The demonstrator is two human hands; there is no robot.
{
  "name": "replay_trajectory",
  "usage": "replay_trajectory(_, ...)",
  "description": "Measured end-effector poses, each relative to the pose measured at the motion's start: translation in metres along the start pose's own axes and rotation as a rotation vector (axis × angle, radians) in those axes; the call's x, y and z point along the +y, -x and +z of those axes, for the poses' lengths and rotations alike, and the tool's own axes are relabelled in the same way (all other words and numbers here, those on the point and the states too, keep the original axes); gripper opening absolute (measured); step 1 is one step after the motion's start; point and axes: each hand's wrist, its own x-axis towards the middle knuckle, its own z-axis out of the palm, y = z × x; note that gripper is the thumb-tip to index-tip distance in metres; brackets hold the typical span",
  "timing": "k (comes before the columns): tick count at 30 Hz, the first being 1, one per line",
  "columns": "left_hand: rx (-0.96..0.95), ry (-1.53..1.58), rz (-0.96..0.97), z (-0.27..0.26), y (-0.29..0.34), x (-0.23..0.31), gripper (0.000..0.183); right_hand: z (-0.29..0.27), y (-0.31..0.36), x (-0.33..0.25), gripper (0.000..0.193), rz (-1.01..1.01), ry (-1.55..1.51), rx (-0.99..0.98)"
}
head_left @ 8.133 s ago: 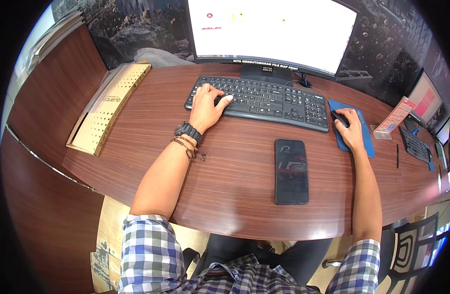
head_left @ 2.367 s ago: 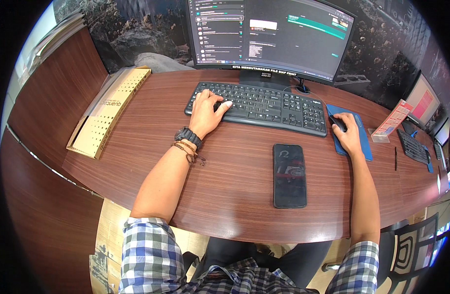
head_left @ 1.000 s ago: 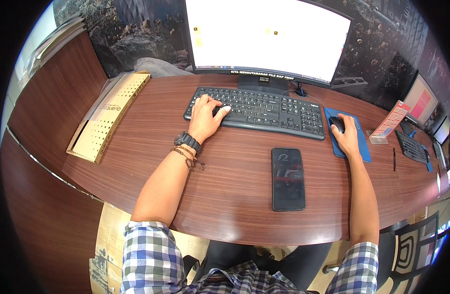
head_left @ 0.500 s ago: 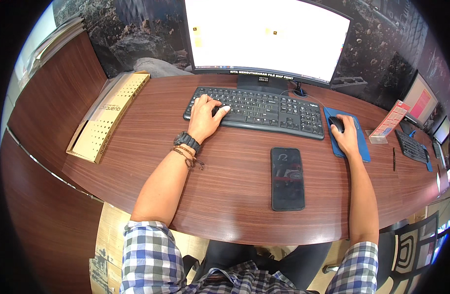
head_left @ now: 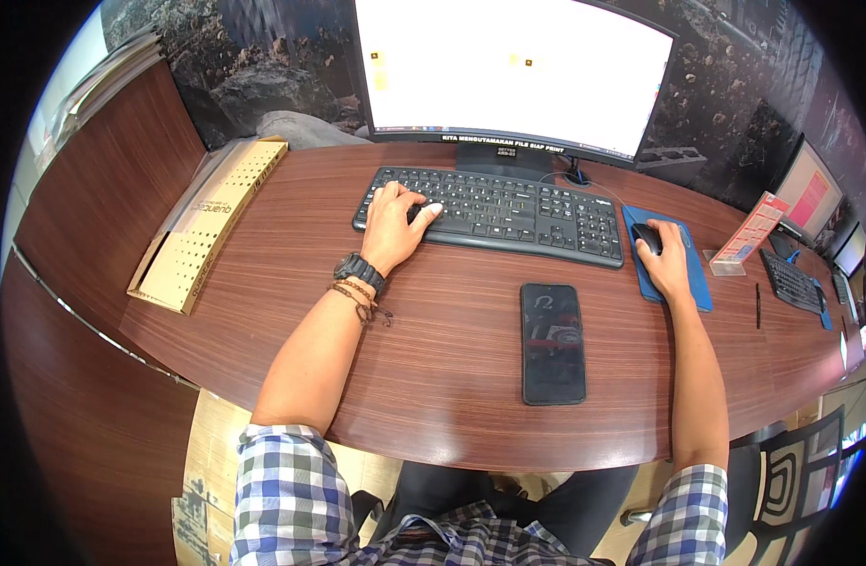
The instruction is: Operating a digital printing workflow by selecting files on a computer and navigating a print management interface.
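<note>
My left hand (head_left: pixel 393 226) rests over the left end of a black keyboard (head_left: pixel 499 209), its fingers spread on the keys and the thumb stretched out to the right. It holds nothing. My right hand (head_left: pixel 669 259) is closed over a black computer mouse (head_left: pixel 649 238), which sits on a blue mouse pad (head_left: pixel 694 281). Part of the mouse is hidden under the palm and fingers. Between my forearms a black smartphone (head_left: pixel 553 344) lies flat with its screen dark. Behind the keyboard stands a monitor (head_left: pixel 518 71) showing a mostly white page.
A long yellow cardboard box (head_left: pixel 197 236) lies at the left beside a wooden partition (head_left: pixel 102 151). On the right are a red and white card stand (head_left: pixel 749 234), a black pen (head_left: pixel 758 307) and a second keyboard (head_left: pixel 791 281). The brown desk's (head_left: pixel 433 377) front edge curves before me.
</note>
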Motion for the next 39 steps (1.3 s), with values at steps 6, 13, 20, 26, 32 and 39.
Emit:
replay_trajectory(6, 0.002, 0.004, 0.006, 0.0007, -0.0004, 0.0008, 0.031, -0.0001, 0.0002, 0.0008, 0.043, 0.000, -0.005, 0.003)
replay_trajectory(13, 0.001, -0.009, 0.005, 0.0007, 0.0000, -0.0010, 0.031, 0.0006, 0.0007, 0.0002, 0.042, -0.021, -0.007, 0.018)
replay_trajectory(20, -0.002, -0.007, 0.003, 0.0005, -0.0003, 0.0004, 0.032, -0.0001, 0.0009, 0.0006, 0.042, -0.023, -0.009, 0.017)
replay_trajectory(26, -0.008, -0.010, -0.013, 0.0003, -0.0002, 0.0008, 0.032, -0.0022, 0.0007, -0.0017, 0.039, -0.094, -0.100, -0.036)
replay_trajectory(32, -0.001, -0.011, 0.000, 0.0009, -0.0003, -0.0005, 0.032, -0.0019, 0.0005, -0.0023, 0.034, -0.090, -0.120, -0.039)
replay_trajectory(39, 0.007, 0.001, 0.008, 0.0017, 0.0000, -0.0020, 0.031, 0.0004, 0.0006, -0.0012, 0.034, -0.027, -0.060, -0.002)
